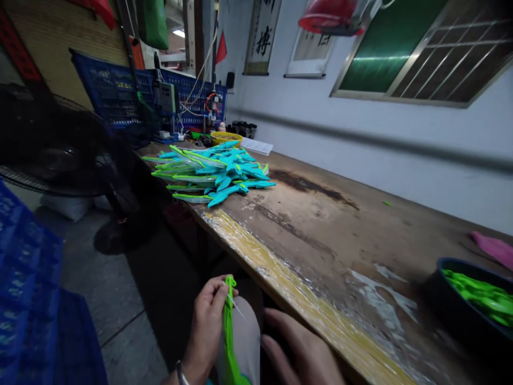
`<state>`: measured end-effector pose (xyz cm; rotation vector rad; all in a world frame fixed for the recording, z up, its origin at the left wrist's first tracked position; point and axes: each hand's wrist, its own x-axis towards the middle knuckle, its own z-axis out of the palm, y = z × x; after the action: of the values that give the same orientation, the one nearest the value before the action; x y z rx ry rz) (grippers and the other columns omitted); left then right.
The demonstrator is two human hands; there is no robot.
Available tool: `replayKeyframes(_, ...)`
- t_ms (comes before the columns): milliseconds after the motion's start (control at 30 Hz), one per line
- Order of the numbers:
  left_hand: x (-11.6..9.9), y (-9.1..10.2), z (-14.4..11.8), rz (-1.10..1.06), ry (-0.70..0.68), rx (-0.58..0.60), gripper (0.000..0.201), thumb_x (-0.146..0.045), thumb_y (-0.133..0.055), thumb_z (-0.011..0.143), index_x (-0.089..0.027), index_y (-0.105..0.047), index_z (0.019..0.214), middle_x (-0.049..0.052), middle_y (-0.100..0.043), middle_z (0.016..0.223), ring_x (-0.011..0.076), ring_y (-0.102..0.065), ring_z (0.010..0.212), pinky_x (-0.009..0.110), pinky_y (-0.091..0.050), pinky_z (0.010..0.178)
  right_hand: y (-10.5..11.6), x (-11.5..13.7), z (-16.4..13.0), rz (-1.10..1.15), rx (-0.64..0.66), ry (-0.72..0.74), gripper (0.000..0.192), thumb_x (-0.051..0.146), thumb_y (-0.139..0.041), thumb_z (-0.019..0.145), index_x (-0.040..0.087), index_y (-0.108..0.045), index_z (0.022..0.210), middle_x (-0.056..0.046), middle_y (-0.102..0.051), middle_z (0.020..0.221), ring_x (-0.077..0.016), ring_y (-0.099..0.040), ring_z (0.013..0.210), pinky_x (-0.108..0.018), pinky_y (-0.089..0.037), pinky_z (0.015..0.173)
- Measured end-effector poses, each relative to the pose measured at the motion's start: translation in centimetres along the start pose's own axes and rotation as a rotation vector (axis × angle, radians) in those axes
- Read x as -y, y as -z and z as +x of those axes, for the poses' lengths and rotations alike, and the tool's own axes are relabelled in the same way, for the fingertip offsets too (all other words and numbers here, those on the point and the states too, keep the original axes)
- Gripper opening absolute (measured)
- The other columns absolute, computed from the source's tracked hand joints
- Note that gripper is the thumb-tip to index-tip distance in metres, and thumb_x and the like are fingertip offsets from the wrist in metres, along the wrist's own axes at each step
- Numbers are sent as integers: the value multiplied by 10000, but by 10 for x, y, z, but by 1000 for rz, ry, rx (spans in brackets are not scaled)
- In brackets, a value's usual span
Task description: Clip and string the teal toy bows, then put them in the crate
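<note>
Pale walls (276, 120) hung with two lettered scrolls rise behind a long, worn brown wooden table (385, 230), its near edge covered with a shiny, wrinkled yellow strip (256, 248). Down in front of that edge, over my grey-clad leg (249, 334), my left hand (208, 321) pinches a long, narrow bright-green piece (228, 334) near its upper end, thumb against fingers. A thin white strand (239, 308) slants across the piece beside my thumb, its tip pointing down to the right. Below my grip, the green length runs down to the bottom of the view.

My right hand (300, 347) is blurred beside the table edge, apart from the piece, its thumb and fingers parted.

Toward the table's far end lies a heap of turquoise-and-lime-green pieces (224, 174) with clear parts, in front of a round yellow container (226, 138). At the right, a round dark tub (443, 307) holds more bright-green pieces (481, 297), with a pink cloth (492, 248) behind it. Blue plastic crates (30, 299) stand at my left, near a large dark fan (56, 152).
</note>
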<state>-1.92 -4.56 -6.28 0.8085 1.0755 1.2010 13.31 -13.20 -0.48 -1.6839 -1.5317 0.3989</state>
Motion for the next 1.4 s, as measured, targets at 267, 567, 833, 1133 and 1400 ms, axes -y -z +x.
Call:
replayKeyframes(267, -8, -2, -3, -66, -36, 8, 339, -472, -781, 780, -182, -734, 949, 104, -721, 1125, 262, -654, 1055, 305, -497, 875, -65, 22, 48, 968, 275, -786, 398, 463, -830, 584, 166, -623, 748, 106, -358, 449, -42, -228, 389, -162, -131, 382)
replayKeyframes(567, -47, -10, -14, -391, -29, 3, 297, -467, -656, 884, -196, -594, 781, -25, -574, 633, 103, -488, 547, 203, -420, 542, -14, 46, 53, 673, 148, -346, 255, 416, -686, 764, 163, -710, 739, 21, -542, 550, -97, -408, 473, -203, -309, 445)
replayKeyframes(833, -72, -2, -39, -633, -47, 290, 253, -352, -646, 877, -207, -518, 713, -28, -433, 664, 111, -415, 539, 235, -407, 507, -4, 85, 26, 379, 83, 266, 189, 174, -515, 942, 203, -675, 846, -10, -638, 756, -126, -619, 645, -221, -462, 598)
replayKeyframes(1133, -82, -2, -62, -730, -22, 344, 241, -365, -649, 867, -228, -483, 759, -26, -383, 690, 128, -405, 592, 237, -417, 582, -3, 99, 19, 308, -14, 421, 178, 125, -465, 956, 192, -606, 871, -21, -583, 733, -124, -575, 601, -218, -412, 515)
replayKeyframes(1400, -75, -1, -59, -786, -16, 445, 187, -347, -563, 924, -213, -530, 797, -6, -448, 725, 134, -431, 659, 250, -437, 700, -6, 99, 19, 351, 1, 426, 184, 87, -435, 930, 154, -597, 874, -14, -547, 738, -102, -536, 602, -201, -385, 519)
